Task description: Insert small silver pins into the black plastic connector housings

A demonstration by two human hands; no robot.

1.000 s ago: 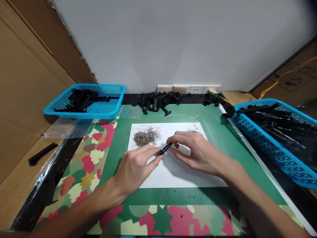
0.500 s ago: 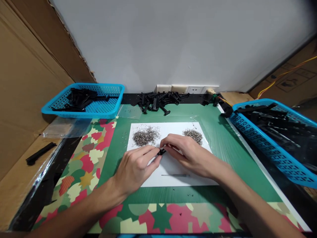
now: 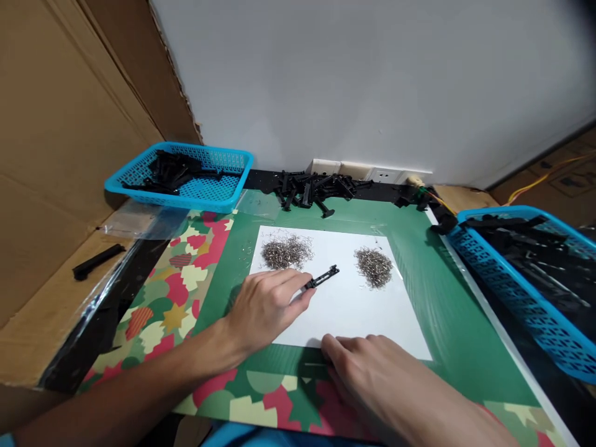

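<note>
My left hand (image 3: 267, 307) pinches a narrow black plastic part (image 3: 325, 277) over the white paper (image 3: 335, 316). The part's slotted end sticks out to the right, past my fingertips; its near end is hidden in the hand. At the paper's lower edge, my right hand (image 3: 372, 379) is closed with its fingers curled under. A faint thin metal rod (image 3: 315, 364) juts out to the left from beneath it, its other end covered. Two heaps of tiny metal springs or clips lie on the paper, a left heap (image 3: 285, 251) and a right heap (image 3: 374, 268).
Black plastic parts (image 3: 307, 189) are piled at the back by the wall sockets (image 3: 388, 176). Blue baskets with black parts stand at left (image 3: 205, 202) and right (image 3: 526, 304). A single black piece (image 3: 99, 261) rests on cardboard at far left. A green mat (image 3: 447, 316) lies under the paper.
My right hand has left the black part and moved down toward the paper's lower edge. The metal rod no longer lies on the paper. The view has shifted slightly.
</note>
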